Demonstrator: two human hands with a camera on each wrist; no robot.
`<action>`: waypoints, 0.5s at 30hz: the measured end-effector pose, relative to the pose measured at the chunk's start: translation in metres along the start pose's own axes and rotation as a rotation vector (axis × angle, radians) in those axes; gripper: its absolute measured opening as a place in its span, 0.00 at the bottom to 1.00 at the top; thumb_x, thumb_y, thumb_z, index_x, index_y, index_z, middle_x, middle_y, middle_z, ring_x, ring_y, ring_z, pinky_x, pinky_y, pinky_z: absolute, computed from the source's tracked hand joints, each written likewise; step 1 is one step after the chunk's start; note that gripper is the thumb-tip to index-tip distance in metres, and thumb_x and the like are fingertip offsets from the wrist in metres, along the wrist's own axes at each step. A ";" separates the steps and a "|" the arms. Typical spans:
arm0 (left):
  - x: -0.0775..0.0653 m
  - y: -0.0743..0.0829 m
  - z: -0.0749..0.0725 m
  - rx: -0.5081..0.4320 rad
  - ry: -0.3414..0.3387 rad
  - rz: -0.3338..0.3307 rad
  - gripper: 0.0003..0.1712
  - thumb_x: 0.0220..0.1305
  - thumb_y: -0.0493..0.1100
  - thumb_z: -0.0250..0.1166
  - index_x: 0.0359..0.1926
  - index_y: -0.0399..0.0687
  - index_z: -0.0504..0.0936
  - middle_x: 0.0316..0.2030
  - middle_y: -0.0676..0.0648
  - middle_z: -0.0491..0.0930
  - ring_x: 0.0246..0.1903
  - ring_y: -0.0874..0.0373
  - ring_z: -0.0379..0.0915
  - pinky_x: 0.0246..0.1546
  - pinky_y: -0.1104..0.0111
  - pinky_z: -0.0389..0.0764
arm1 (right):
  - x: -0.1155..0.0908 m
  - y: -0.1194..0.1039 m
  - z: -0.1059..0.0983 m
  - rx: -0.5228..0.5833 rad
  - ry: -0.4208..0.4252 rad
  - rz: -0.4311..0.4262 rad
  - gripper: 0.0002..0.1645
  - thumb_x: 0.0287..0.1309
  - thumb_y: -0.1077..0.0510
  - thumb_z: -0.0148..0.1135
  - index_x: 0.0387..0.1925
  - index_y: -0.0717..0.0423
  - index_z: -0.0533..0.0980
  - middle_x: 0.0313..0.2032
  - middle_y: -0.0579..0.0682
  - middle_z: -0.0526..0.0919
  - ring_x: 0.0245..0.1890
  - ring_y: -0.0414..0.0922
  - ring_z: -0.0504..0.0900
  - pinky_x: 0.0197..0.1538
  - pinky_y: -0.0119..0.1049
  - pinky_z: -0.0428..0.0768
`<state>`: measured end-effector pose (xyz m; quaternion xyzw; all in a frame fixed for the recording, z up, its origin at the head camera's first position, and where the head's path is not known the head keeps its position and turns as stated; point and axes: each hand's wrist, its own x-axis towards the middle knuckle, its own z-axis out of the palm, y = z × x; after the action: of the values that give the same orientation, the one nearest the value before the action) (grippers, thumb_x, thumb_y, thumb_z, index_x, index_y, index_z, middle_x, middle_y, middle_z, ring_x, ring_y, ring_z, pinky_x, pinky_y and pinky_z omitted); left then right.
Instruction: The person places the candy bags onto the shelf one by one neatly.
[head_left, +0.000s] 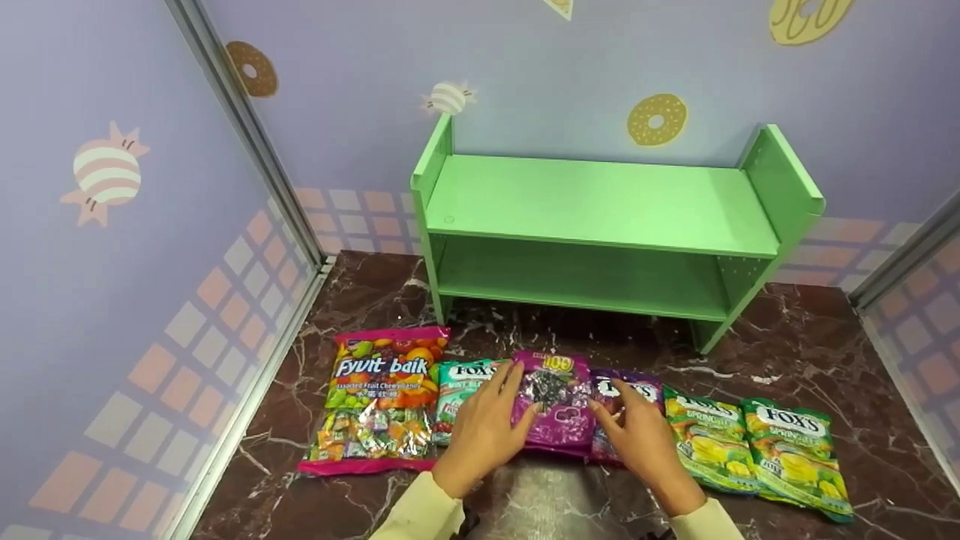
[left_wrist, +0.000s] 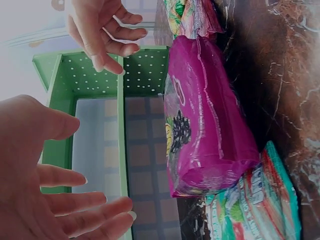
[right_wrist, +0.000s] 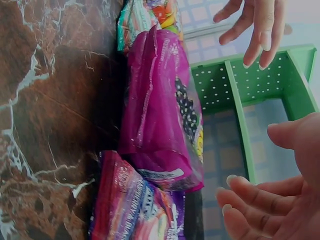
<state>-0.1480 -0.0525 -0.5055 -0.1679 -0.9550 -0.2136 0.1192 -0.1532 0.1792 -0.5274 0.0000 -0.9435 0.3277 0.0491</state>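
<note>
Purple, the one berry bag [head_left: 556, 405] lies mid-row on the counter [head_left: 259, 491], the left hand [head_left: 486, 420] and right hand [head_left: 641, 431] spread above, clear of it. I count one fruit bag [head_left: 384, 401], one teal bag [head_left: 452, 386], one violet bag [right_wrist: 137, 200], two green bags [head_left: 712, 442].

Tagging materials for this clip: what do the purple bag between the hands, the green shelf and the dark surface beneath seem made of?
Purple bag: glossy plastic film, judging by its glints and creases.
Green shelf: smooth, softly shiny, perhaps painted metal or wood; even colour hides which.
Dark surface: polished, likely marble or stone-look laminate, given pale veins and sheen.
</note>
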 end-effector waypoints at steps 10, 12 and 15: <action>-0.002 -0.008 0.012 -0.033 -0.008 -0.054 0.35 0.67 0.58 0.58 0.69 0.44 0.67 0.64 0.42 0.72 0.46 0.43 0.81 0.45 0.52 0.81 | 0.001 0.011 0.015 0.013 -0.017 0.031 0.35 0.61 0.45 0.64 0.61 0.66 0.72 0.19 0.43 0.78 0.17 0.38 0.70 0.25 0.35 0.70; -0.003 -0.010 0.015 -0.037 -0.003 -0.057 0.35 0.66 0.57 0.59 0.68 0.44 0.68 0.63 0.43 0.72 0.44 0.45 0.81 0.44 0.53 0.82 | 0.001 0.012 0.017 0.012 -0.030 0.045 0.34 0.61 0.45 0.63 0.59 0.65 0.73 0.18 0.43 0.76 0.17 0.39 0.69 0.26 0.35 0.68; -0.003 -0.012 0.019 -0.038 0.012 -0.057 0.34 0.66 0.56 0.60 0.67 0.44 0.69 0.62 0.44 0.74 0.42 0.47 0.82 0.42 0.55 0.82 | 0.001 0.015 0.018 0.001 -0.040 0.056 0.32 0.61 0.44 0.63 0.57 0.63 0.75 0.17 0.42 0.75 0.17 0.39 0.69 0.27 0.36 0.69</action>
<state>-0.1522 -0.0548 -0.5279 -0.1414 -0.9545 -0.2358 0.1154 -0.1561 0.1792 -0.5507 -0.0196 -0.9437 0.3295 0.0209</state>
